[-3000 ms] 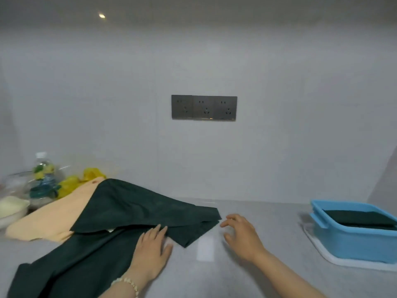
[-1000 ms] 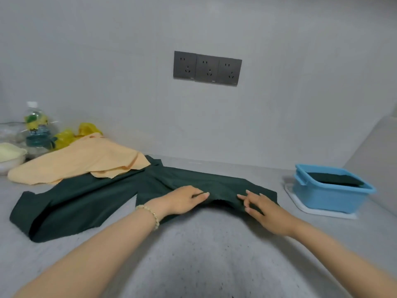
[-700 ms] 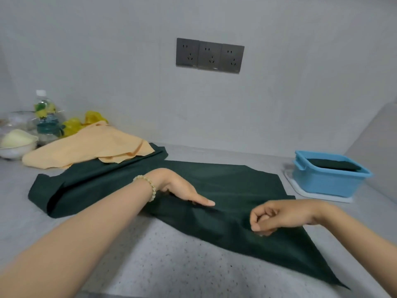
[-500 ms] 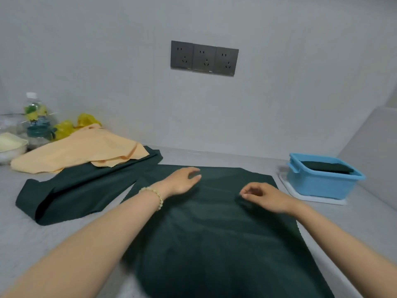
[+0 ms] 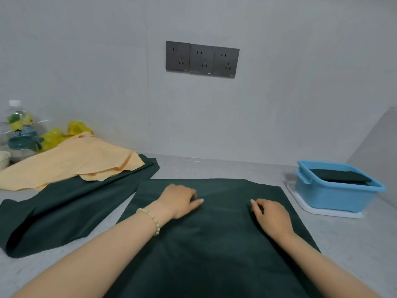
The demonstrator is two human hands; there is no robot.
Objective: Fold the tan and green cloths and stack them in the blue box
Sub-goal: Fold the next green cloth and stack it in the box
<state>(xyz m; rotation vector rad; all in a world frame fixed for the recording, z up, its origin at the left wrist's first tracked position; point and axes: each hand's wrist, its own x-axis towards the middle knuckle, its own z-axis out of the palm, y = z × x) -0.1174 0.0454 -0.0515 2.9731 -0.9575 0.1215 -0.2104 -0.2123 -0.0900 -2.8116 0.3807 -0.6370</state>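
While both hands rest on it, the green cloth [image 5: 214,244] lies spread flat on the grey bench [image 5: 354,244], directly under the fingers and reaching from well beyond them back towards the person. The left hand [image 5: 178,201] lies on the far half of the cloth with its fingers [image 5: 197,201] almost straight, pointing to the right and touching the fabric, not closed around anything. The right hand [image 5: 271,216] is just beside it, with a small gap of cloth between the two; its fingers [image 5: 254,203] are bent, with the tips down on the fabric, and I cannot tell if they pinch a bit of it or only press. To the left of the left fingers, a second green cloth [image 5: 64,211] lies loosely bunched, and the tan cloth [image 5: 71,162] lies partly on top of its far edge. To the right of the right fingers, well apart, the blue box [image 5: 335,196] stands on a white tray [image 5: 322,211] and holds a folded dark green cloth [image 5: 341,176].
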